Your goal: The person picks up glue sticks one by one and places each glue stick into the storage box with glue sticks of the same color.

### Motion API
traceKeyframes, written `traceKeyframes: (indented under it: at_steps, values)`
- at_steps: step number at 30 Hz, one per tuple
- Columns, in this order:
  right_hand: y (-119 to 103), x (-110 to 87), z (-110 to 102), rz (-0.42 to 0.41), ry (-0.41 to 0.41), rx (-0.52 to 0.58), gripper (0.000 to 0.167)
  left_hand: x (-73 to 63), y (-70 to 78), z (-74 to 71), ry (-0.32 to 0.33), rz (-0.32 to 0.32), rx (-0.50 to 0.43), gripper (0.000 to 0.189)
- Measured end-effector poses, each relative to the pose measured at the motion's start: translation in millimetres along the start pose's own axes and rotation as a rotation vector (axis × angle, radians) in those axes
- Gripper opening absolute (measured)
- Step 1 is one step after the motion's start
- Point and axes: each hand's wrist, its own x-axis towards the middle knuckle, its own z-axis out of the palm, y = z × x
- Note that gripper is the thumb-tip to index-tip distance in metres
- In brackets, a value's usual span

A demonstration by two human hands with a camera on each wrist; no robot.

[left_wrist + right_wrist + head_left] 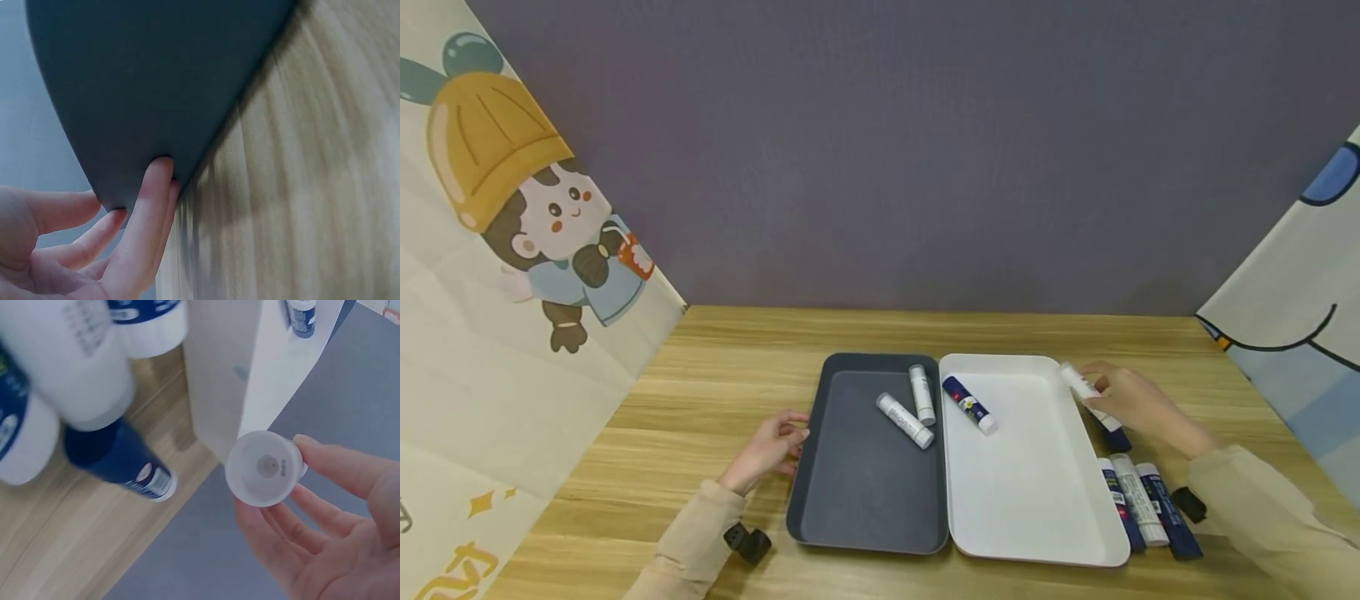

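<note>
Pinching a stick by the far right corner of the white tray

Nearest, with three sticks laid alongside, probably for easy reach. Touching the outer wall of the dark tray with the left hand, loosely spread, perhaps to steady it. Farther, pinching in the right hand, leaving one end free, slanted lengthwise, pointing far left

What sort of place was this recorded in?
Probably a small enclosed tabletop recording setup, though I can't tell the wider building: a wood-grain tabletop, a plain dark backdrop behind it, and a cartoon-printed covering along the left side.
</note>
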Motion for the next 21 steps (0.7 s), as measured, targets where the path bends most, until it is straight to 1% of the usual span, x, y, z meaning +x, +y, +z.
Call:
traceKeyframes:
  at_steps: [3,13,21]
  values:
    - [-6,4.0,1,-0.016,0.0,-0.002,0.045,0.6,-0.3,0.1,-0.003,-0.001,-0.001,0.032]
    - [-33,17.9,7,-0.047,-0.042,0.003,0.043,0.3,-0.7,-0.3,-0.004,0.006,0.003,0.033]
    - [-55,32.3,18,-0.071,-0.069,-0.001,0.042,-0.1,-1.0,-0.8,-0.007,0.007,0.004,0.033]
